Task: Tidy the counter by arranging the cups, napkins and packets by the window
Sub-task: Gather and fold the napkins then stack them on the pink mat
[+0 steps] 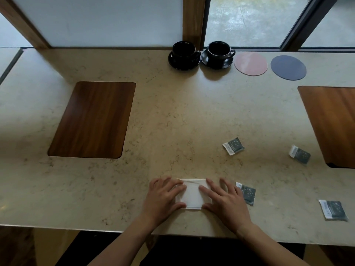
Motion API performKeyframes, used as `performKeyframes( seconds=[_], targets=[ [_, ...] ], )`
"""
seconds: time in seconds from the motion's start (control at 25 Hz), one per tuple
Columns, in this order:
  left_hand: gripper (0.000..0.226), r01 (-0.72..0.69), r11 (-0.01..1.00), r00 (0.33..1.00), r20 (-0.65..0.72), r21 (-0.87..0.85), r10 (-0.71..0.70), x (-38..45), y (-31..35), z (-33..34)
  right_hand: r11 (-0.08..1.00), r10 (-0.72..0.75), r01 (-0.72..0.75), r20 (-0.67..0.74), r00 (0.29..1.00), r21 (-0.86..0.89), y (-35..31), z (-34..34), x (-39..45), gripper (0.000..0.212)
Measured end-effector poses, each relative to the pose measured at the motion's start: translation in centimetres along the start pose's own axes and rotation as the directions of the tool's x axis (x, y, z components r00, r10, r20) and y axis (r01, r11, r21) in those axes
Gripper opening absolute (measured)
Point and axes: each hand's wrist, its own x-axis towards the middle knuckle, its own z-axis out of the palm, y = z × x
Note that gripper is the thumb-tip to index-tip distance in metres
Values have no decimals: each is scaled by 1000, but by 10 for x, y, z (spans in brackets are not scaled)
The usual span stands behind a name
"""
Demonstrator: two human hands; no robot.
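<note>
A white folded napkin (192, 195) lies near the counter's front edge. My left hand (163, 196) presses flat on its left side and my right hand (224, 200) on its right side, thumbs at its near edge. Several dark packets lie scattered to the right: one (233, 145) farther out, one (300, 154) by the right wooden inlay, one (248, 192) partly under my right fingers, one (333, 209) at the far right. Two black cups on saucers (184, 54) (219, 53) stand by the window.
A pink coaster (250, 63) and a dark blue coaster (288, 67) lie right of the cups. Wooden inlays (92, 120) (332, 123) are set into the marble counter (172, 121). A wooden window post (194, 20) rises behind the cups.
</note>
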Motion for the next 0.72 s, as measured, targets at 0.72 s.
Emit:
performKeyframes(
  seconds=[0.72],
  targets=[
    [35,218,975,975,57,-31,-216,37,3,-16,978,130,-115,-76,989,176,-15,-21,32,40]
  ],
)
